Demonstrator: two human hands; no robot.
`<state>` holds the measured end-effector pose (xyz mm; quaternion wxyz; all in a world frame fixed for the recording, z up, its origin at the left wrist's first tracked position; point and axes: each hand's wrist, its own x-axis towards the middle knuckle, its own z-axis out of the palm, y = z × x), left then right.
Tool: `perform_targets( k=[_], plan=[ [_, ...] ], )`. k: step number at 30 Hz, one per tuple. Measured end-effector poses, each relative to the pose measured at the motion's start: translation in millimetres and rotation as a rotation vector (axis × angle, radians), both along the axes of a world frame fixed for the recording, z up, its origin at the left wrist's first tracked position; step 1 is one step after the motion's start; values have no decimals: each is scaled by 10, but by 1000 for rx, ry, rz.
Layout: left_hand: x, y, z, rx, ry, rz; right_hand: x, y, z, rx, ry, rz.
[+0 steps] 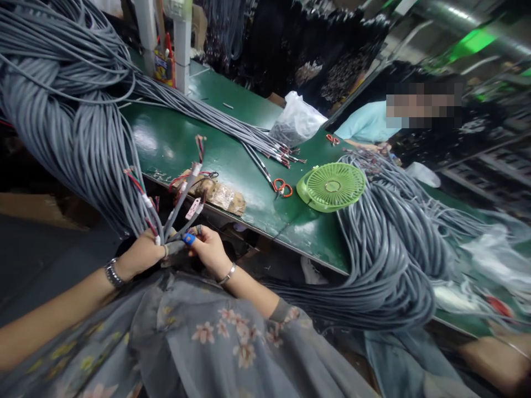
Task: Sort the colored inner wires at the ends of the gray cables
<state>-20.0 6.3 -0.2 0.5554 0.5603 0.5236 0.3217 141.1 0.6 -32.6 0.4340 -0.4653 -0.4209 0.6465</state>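
Grey cable bunch (178,207) sits just off the near edge of the desk (228,160), white-banded, coloured wire ends splayed. I've left hand (144,255) fingers closed round it, right hand (211,253) fingers curled against it; can't tell their grip.

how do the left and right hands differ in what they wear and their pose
The left hand wears a broad metal-link band, the right hand a slimmer bracelet. The right hand shows a blue wrap, the left hand none visible. The left hand grips grey cables; the right hand curls beside them. Both are bare-wristed otherwise.
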Motion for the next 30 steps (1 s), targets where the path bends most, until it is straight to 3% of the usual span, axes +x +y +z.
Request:
perform_targets(
  k=[5,8,11,13,23,30],
  plan=[
    [51,59,65,-17,16,-142,41,21,78,11,-28,-79],
    [45,46,35,-38,28,6,24,39,92,-51,43,-89],
    [63,2,-2,-69,-77,208,0,40,70,-87,82,-99],
    [85,-26,-8,-85,-157,261,-13,31,52,-88,94,-107],
    [27,-72,-55,37,-224,324,-96,14,183,8,133,-32],
    [-42,-98,-155,69,-87,240,-209,88,115,-52,133,5]
  ],
)
